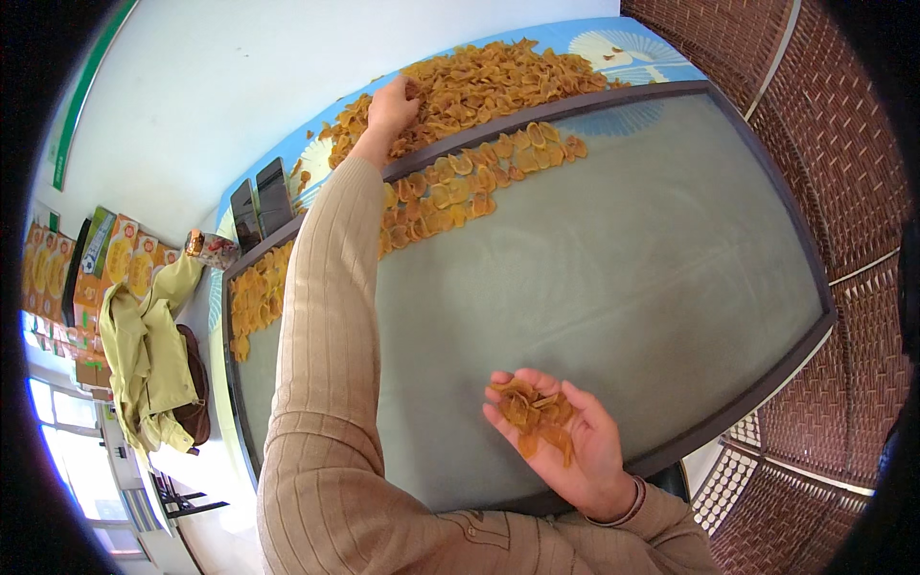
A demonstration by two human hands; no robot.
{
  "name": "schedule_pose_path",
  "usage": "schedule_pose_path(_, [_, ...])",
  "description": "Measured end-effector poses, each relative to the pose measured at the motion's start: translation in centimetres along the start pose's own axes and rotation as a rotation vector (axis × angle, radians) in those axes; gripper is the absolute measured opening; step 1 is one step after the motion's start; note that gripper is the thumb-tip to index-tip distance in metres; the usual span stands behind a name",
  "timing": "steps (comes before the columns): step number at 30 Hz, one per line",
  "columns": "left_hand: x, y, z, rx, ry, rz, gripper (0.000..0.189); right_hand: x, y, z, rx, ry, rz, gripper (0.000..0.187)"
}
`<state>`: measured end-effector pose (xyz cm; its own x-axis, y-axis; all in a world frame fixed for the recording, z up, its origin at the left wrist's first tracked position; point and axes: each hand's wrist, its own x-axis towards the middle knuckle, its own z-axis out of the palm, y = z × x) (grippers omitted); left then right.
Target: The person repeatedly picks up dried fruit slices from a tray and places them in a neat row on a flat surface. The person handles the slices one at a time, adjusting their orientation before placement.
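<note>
A heap of thin, amber-brown dried slices (503, 75) lies along the far side on a blue patterned cloth (636, 36). My left hand (393, 108) reaches across to the heap's left part, its fingertips hidden among the slices. Palm up, my right hand (575, 453) cradles a small bunch of slices (535, 413) over the near part of a dark-framed grey mesh screen (532, 287). Flat slices (445, 190) form rows along the screen's far edge, and my left sleeve covers part of them. More slices (259, 287) lie at its left corner.
Two dark smartphones (274, 194) lie beyond the frame at left, near a jar (212, 249). A yellow-green jacket (147, 345) hangs beside the table, with printed boxes (122, 251) behind it. A woven brown screen (855, 180) stands on the right, and a white wall (237, 79) borders the far side.
</note>
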<state>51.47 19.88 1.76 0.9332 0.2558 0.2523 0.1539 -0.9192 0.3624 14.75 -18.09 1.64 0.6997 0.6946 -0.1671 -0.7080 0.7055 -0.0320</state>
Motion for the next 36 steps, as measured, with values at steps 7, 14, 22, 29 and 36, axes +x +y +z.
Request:
schedule_pose_path(7, [-0.3,-1.3,-0.6,0.130,0.014,0.194,0.041,-0.1,0.0,0.6,-0.018,0.041,0.032,0.044])
schedule_pose_path(14, [-0.8,0.5,-0.8,0.098,0.004,0.019,0.030,-0.1,-0.1,0.0,0.011,-0.014,0.027,0.046])
schedule_pose_path(22, [-0.6,-1.6,-0.5,0.010,0.120,-0.079,0.028,-0.1,0.0,0.1,0.005,-0.014,0.043,0.045])
schedule_pose_path(29, [0.2,-2.5,-0.3,0.051,0.114,-0.048,0.028,0.0,-0.1,0.0,0.000,-0.030,0.040,0.045])
schedule_pose_path(36, [0.5,-5.2,-0.2,-0.159,0.296,-0.112,0.021,-0.1,0.0,-0.1,0.009,-0.051,0.045,0.045])
